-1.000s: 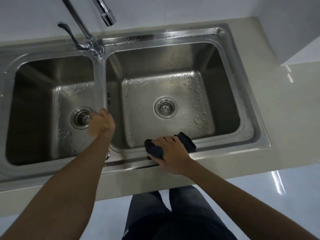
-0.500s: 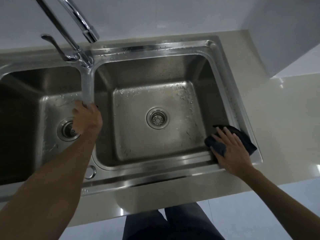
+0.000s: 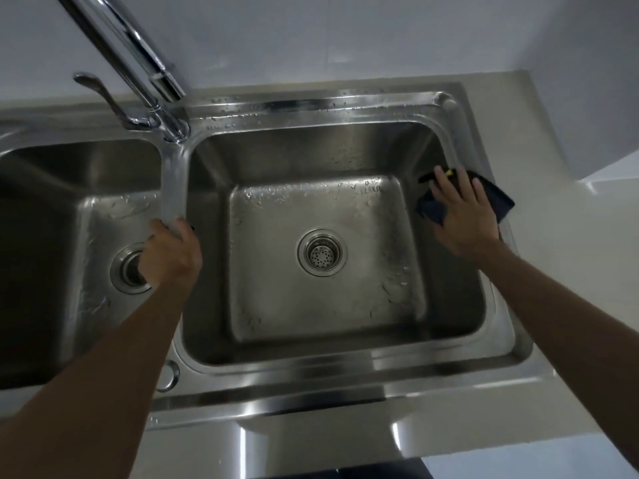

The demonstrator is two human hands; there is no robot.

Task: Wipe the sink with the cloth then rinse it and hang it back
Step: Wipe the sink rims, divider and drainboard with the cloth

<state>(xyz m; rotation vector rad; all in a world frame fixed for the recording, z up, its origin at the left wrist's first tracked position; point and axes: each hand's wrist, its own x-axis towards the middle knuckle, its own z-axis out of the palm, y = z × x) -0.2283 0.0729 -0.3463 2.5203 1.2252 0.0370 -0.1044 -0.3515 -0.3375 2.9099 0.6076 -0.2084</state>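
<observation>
A steel double sink (image 3: 311, 378) fills the view, with wet patches in both basins. My right hand (image 3: 461, 216) lies flat, fingers spread, pressing a dark cloth (image 3: 498, 198) onto the right rim of the right basin, near its far corner. Part of the cloth hangs over the basin's inner wall. My left hand (image 3: 171, 254) rests on the divider (image 3: 173, 181) between the two basins, fingers curled over it and empty.
A chrome tap (image 3: 138, 60) with a lever handle (image 3: 100, 95) rises from the back of the divider. The right basin's drain (image 3: 322, 252) is in its middle. A pale counter (image 3: 553, 140) surrounds the sink, with a white wall block at the far right.
My right hand has slid the cloth from the front rim to the front right corner, then up the right rim toward the back. My left hand stayed on the divider.
</observation>
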